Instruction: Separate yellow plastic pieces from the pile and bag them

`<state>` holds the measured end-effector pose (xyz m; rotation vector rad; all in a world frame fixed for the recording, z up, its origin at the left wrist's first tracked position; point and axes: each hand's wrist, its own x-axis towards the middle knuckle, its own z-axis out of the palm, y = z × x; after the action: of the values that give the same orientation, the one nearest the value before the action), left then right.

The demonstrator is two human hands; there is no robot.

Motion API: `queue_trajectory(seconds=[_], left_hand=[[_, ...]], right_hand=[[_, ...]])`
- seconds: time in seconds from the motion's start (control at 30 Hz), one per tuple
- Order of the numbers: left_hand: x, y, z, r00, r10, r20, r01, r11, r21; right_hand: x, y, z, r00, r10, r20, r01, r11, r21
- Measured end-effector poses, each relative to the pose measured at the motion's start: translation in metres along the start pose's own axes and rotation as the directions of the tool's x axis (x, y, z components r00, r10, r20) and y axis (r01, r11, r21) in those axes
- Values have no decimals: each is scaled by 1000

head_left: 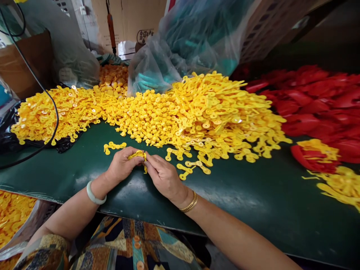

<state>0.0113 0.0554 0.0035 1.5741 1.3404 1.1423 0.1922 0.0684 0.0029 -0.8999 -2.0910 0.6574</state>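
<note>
Both hands meet low over the near half of the desk, thumbs and fingertips closed on a yellow plastic link. The left hand pinches its body while the right hand grips at its right end, where a bit of yellow also hangs below the fingertips; whether that is a second part, I cannot tell. Holding it from two sides probably keeps so small a part steady and lets one hand work against the other.

Beyond the hands, heaps lie in an arc, likely so that each kind is within easy reach: a left heap of flat links partly on black plastic sheeting, small yellow knobs in the middle, and a right heap of links. A few loose links lie apart at its front edge. Red plastic shells are piled farther right, seemingly to keep them separate. An orange electric screwdriver hangs tip down behind the heaps, which presumably leaves the desk surface to the parts.
</note>
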Motion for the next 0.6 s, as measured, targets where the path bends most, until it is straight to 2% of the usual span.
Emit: queue_trajectory(seconds=[0.17, 0.27, 0.4, 0.53, 0.6], left_hand=[[-2, 6, -1, 994, 104, -15, -100, 981, 168], [-2, 9, -4, 996, 85, 9, -85, 980, 182], [1, 9, -7, 994, -76, 77, 82, 994, -67], [0, 11, -7, 989, -100, 113, 123, 967, -224], [0, 13, -6, 983, -139, 121, 168, 943, -287]], right_hand=[[-8, 0, 9, 998, -57, -10, 54, 983, -173], [-8, 0, 7, 999, -32, -5, 31, 986, -162], [1, -5, -5, 1000, 13, 28, -13, 1000, 12], [7, -8, -15, 997, 53, 47, -57, 996, 74], [6, -7, -15, 1000, 21, 10, -22, 998, 58]])
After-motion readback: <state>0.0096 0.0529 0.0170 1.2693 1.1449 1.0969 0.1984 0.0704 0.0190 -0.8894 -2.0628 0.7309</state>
